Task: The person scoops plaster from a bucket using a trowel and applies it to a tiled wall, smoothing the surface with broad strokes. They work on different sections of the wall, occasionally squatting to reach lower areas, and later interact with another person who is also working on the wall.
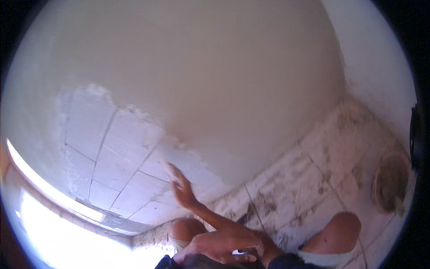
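My right hand (181, 186) reaches across to the left, fingers stretched out and slightly blurred, by the bare pale blocks (121, 143) of the wall. I cannot tell whether the fingertips touch the surface. Above them, smooth beige plaster (233, 67) covers much of the wall and ends in a ragged edge (139, 112). Close to my body, under the right forearm, my left hand (224, 246) is curled around a small object (244, 254) with dark and pale parts. Most of that object is hidden by the fingers and the frame's lower edge, so its kind does not show.
Grey and brown smears mark the light floor tiles (286, 188). A round tub (390, 184) with grey-brown contents stands at the far right. My bent knees (338, 233) frame the lower part of the view. Bright light comes from an opening (67, 237) at lower left.
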`<action>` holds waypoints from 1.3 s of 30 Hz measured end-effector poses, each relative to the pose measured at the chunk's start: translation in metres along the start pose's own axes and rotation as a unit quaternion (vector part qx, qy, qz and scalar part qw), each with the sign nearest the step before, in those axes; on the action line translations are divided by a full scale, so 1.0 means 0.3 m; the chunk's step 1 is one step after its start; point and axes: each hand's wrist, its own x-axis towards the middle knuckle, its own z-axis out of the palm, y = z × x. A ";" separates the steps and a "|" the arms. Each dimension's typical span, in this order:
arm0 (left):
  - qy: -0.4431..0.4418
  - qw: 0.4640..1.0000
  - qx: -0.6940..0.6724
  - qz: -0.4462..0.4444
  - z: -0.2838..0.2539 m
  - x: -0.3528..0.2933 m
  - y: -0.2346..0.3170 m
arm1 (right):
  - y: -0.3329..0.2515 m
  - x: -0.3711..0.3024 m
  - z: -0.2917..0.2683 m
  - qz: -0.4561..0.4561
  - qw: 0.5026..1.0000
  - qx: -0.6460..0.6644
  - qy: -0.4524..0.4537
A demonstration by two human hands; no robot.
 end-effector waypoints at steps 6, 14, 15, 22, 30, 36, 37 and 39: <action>-0.011 0.998 -0.038 -0.038 0.070 0.035 -0.044 | 0.203 -0.323 -0.206 0.175 0.969 0.096 0.142; -0.084 0.996 -0.005 -0.013 0.022 0.123 -0.030 | 0.091 -0.262 -0.211 0.135 0.976 0.041 0.165; -0.075 0.997 0.010 -0.002 0.026 0.134 -0.020 | 0.075 -0.244 -0.212 0.116 0.977 -0.002 0.181; -0.067 0.997 -0.005 -0.026 -0.015 0.230 -0.012 | -0.103 -0.173 -0.297 0.078 0.945 0.154 0.276; 0.255 0.947 0.193 0.027 -0.187 0.313 -0.015 | 0.050 -0.092 -0.636 0.120 0.852 -0.054 0.506; 0.432 0.805 0.406 -0.014 -0.383 0.330 -0.171 | -0.238 -0.142 -1.060 0.018 0.821 0.100 0.561; 0.450 0.804 0.387 -0.025 -0.385 0.329 -0.185 | -0.292 -0.140 -1.080 -0.002 0.811 0.129 0.570; 0.466 0.816 0.340 -0.032 -0.352 0.349 -0.232 | -0.384 -0.139 -1.104 -0.046 0.814 0.068 0.575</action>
